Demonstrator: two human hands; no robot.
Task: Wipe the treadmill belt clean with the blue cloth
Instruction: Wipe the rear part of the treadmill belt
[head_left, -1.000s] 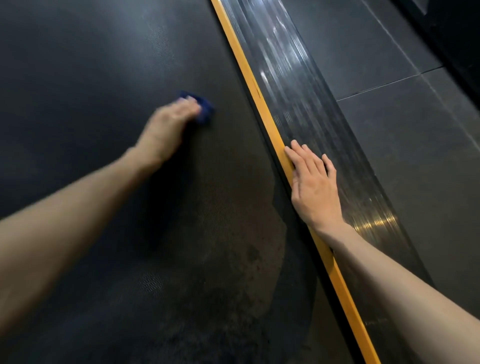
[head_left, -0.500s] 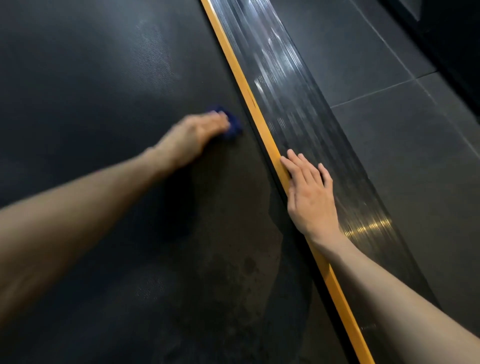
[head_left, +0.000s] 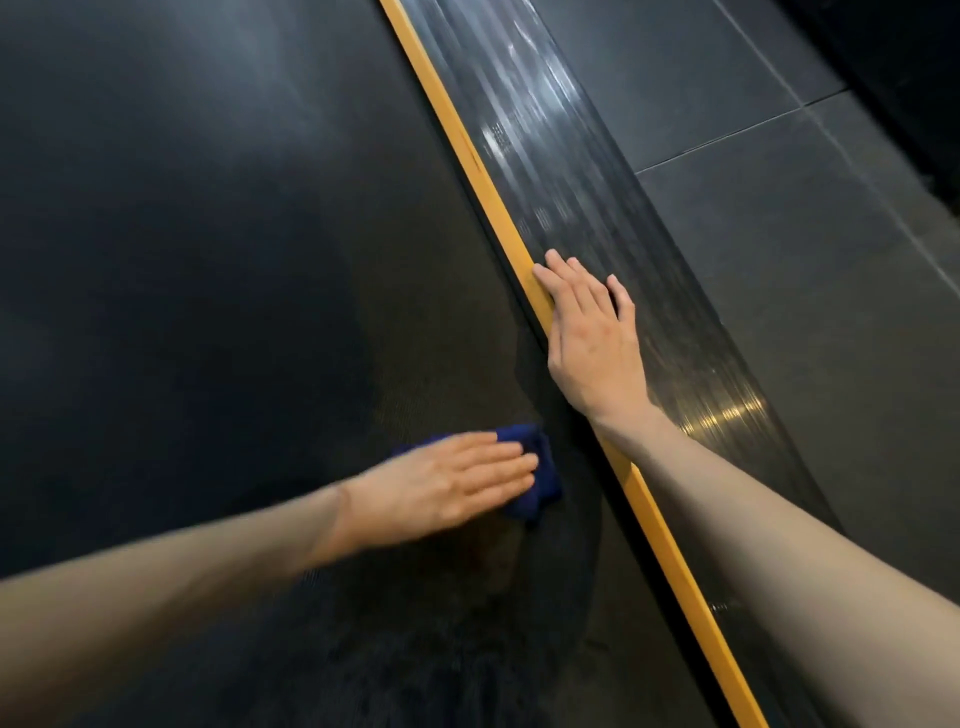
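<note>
Dark grey tiled floor (head_left: 779, 270) fills the right of the view, well clear of the work. Beside it, the black, finely textured treadmill belt (head_left: 208, 260) takes up most of the picture, running away from the camera. Along the belt's right edge lies a glossy black ribbed side rail (head_left: 587, 197). A narrow yellow strip (head_left: 467, 156) marks the line between rail and belt.

The right hand (head_left: 592, 338) lies flat and released on the side rail, fingers straight. Its index finger side lies over the yellow strip and it grasps nothing. It seems to be there as a prop, taking the person's weight as they lean over the deck so the other arm can move freely.

The left hand (head_left: 447, 483) is also flat, with its fingers extended. It presses down on a small crumpled blue cloth (head_left: 543, 483) rather than clutching it. A flat palm spreads pressure over the cloth, which suits wiping. The cloth sits on the belt, mostly under the fingers, with a bunched edge showing past the fingertips. It is near the yellow strip but not touching it, so this looks like a pass along the belt's right margin. The left hand is blurred, which suggests a wiping stroke is under way.
</note>
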